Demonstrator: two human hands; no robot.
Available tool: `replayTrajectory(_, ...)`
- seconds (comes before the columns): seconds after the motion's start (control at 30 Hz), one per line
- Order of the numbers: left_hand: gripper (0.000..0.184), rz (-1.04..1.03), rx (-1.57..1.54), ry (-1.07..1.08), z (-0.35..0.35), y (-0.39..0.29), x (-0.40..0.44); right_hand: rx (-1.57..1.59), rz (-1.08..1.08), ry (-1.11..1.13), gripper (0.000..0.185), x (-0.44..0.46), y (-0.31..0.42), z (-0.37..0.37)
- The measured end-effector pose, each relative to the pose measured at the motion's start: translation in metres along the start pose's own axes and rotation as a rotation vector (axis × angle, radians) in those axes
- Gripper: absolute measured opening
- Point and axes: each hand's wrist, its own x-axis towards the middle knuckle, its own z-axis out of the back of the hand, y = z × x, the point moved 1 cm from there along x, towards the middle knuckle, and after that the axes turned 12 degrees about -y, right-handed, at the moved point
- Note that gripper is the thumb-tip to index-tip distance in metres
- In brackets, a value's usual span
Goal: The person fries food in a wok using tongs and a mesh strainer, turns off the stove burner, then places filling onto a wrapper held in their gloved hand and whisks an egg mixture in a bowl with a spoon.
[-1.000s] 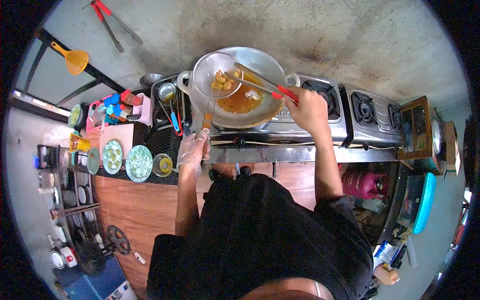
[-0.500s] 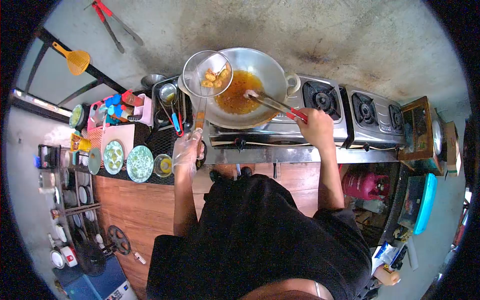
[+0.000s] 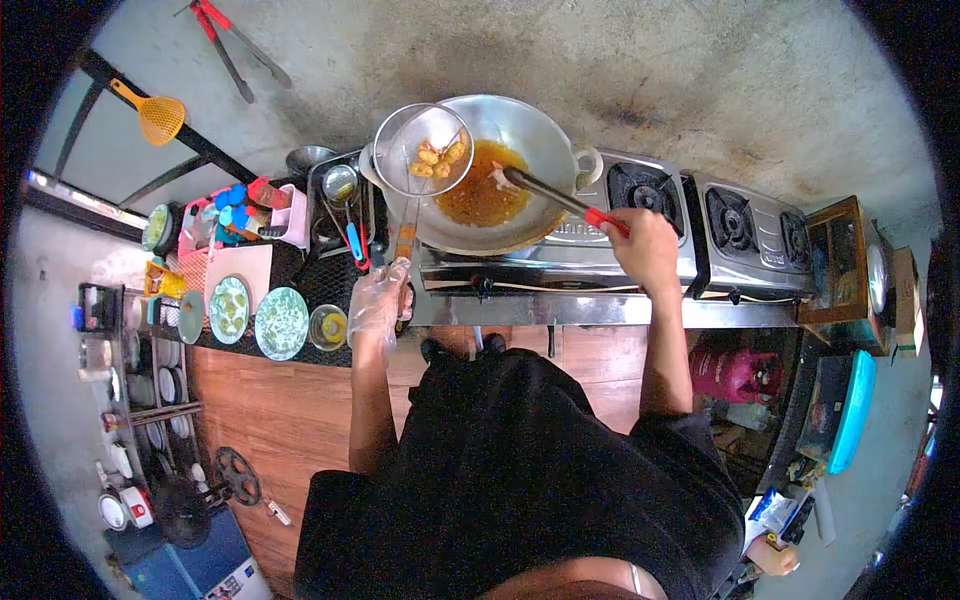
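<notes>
My left hand (image 3: 382, 298), in a clear plastic glove, is closed round the wooden handle of a wire strainer (image 3: 400, 150). The strainer is over the left side of a large wok (image 3: 535, 130), with several golden fried pieces (image 3: 440, 160) in it. Brown oil (image 3: 480, 195) lies in the wok's bottom. My bare right hand (image 3: 645, 250) is closed on the red grips of metal tongs (image 3: 560, 197). The tongs' tips are over the oil, close to a pale piece (image 3: 500, 177); I cannot tell whether they grip it.
The wok stands on a gas stove (image 3: 640, 195), and a second stove (image 3: 750, 225) is to its right. At left, the counter holds patterned plates (image 3: 281, 323), a metal bowl (image 3: 328, 327), a ladle (image 3: 340, 185) and a pink basket (image 3: 293, 215). A pink gas cylinder (image 3: 735, 373) stands below.
My right hand and the tongs have shifted slightly right, and the tongs have turned. The pale piece now shows left of their tips. The strainer remains over the wok's left side.
</notes>
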Motion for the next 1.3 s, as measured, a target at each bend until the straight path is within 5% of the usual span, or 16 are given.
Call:
replayTrajectory(0.3, 0.022, -0.016, 0.03, 0.001, -0.007, 0.007, -0.005, 0.121, -0.068, -0.027, 0.021, 0.007, 0.02, 0.04)
replayTrajectory(0.5, 0.029, -0.018, 0.027, 0.055, -0.008, 0.018, -0.004, 0.119, 0.129, -0.068, 0.023, 0.009, 0.041, 0.009)
replayTrajectory(0.73, 0.026, -0.039, -0.033, 0.066, -0.001, 0.014, -0.016, 0.197, 0.001, -0.149, 0.027, 0.005, 0.024, 0.007)
replayTrajectory(1.03, 0.022, -0.077, -0.099, -0.013, 0.023, -0.015, -0.034, 1.434, -0.781, 0.091, 0.03, -0.05, 0.04, -0.044)
replayTrajectory(1.13, 0.022, -0.032, -0.097, -0.03, 0.045, -0.023, -0.038, 1.61, -0.821, 0.2, 0.03, -0.066, 0.068, -0.05)
replayTrajectory(1.3, 0.019, -0.052, -0.173, -0.143, 0.087, -0.036, -0.043, 1.444, -0.68, 0.2, 0.02, -0.079, 0.122, -0.065)
